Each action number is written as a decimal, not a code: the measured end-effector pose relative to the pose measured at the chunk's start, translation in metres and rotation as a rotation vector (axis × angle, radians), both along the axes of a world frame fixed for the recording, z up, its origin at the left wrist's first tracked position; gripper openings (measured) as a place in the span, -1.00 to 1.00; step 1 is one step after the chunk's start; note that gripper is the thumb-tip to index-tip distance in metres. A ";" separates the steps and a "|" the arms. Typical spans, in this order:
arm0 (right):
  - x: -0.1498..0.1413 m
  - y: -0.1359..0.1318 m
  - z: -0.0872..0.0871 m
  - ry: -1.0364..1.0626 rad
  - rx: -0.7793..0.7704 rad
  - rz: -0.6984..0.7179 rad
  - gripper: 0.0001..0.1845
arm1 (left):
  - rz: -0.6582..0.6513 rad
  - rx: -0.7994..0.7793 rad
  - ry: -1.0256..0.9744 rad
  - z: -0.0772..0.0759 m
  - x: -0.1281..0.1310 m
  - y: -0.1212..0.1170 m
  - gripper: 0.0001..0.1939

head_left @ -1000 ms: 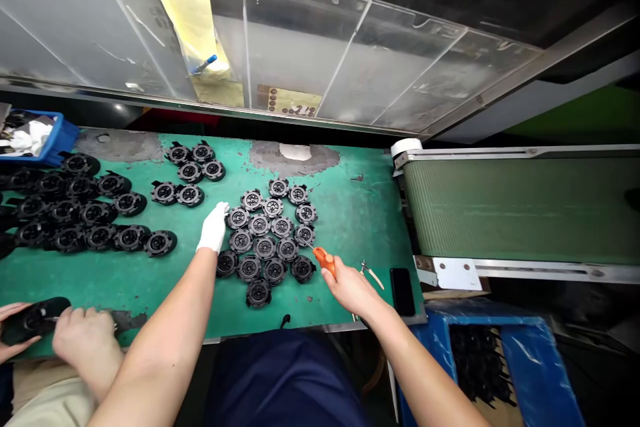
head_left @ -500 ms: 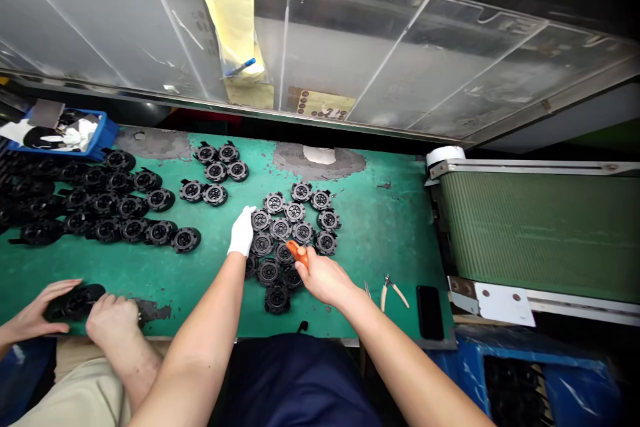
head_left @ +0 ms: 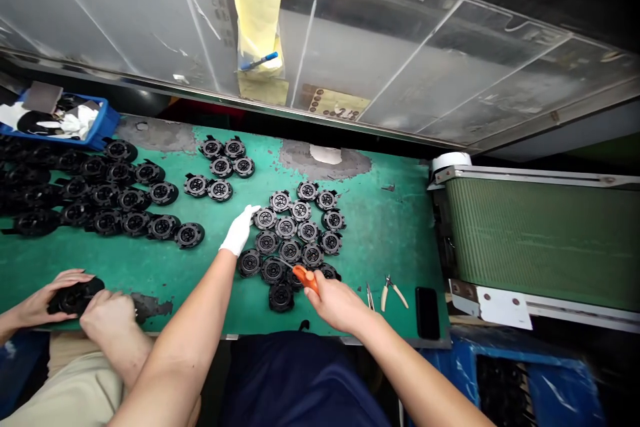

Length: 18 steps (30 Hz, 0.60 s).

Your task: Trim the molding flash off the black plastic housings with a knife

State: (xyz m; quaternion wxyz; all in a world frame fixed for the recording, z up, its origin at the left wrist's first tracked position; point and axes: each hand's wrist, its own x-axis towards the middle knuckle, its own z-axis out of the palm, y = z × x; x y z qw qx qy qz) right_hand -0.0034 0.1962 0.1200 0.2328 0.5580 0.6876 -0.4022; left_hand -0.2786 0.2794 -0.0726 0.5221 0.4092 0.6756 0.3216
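Observation:
A cluster of several round black plastic parts (head_left: 293, 237) lies on the green table (head_left: 380, 240) in front of me. My left hand (head_left: 239, 231), in a white glove, rests flat with fingers stretched out against the cluster's left edge. My right hand (head_left: 336, 300) is closed round an orange-handled tool (head_left: 305, 276), whose thin tip points at a black part in the cluster's near row.
More black parts (head_left: 125, 203) cover the table's left side, with a smaller group (head_left: 220, 170) behind. A blue bin (head_left: 65, 121) stands far left. A co-worker's hands (head_left: 75, 303) hold a black part at near left. Pliers (head_left: 393, 288), a phone (head_left: 427, 303) and a conveyor belt (head_left: 540, 233) lie to the right.
My right hand with the orange tool has moved from the cluster's right edge to its near row. My left hand stayed at the cluster's left edge. The view shifted.

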 end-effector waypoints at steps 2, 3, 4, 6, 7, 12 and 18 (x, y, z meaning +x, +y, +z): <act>0.007 -0.014 -0.002 -0.048 -0.009 -0.021 -0.64 | 0.000 0.005 -0.047 0.001 -0.004 -0.004 -0.54; 0.014 -0.020 -0.002 -0.080 -0.009 -0.041 -0.64 | 0.002 0.007 -0.062 0.001 -0.005 -0.006 -0.54; 0.023 -0.026 -0.002 -0.116 -0.005 -0.067 -0.64 | 0.006 0.009 -0.073 0.001 -0.006 -0.008 -0.54; 0.044 -0.036 0.000 -0.192 0.002 -0.123 -0.64 | 0.014 0.018 -0.089 0.000 -0.006 -0.009 -0.54; 0.054 -0.040 0.002 -0.229 0.004 -0.149 -0.65 | 0.016 0.024 -0.095 0.000 -0.006 -0.009 -0.54; 0.054 -0.055 0.010 -0.264 0.002 -0.185 -0.66 | 0.019 0.056 -0.092 -0.008 -0.003 -0.009 -0.55; -0.014 -0.027 0.001 -0.085 0.073 -0.126 -0.70 | -0.014 0.070 0.024 -0.018 -0.004 0.002 -0.55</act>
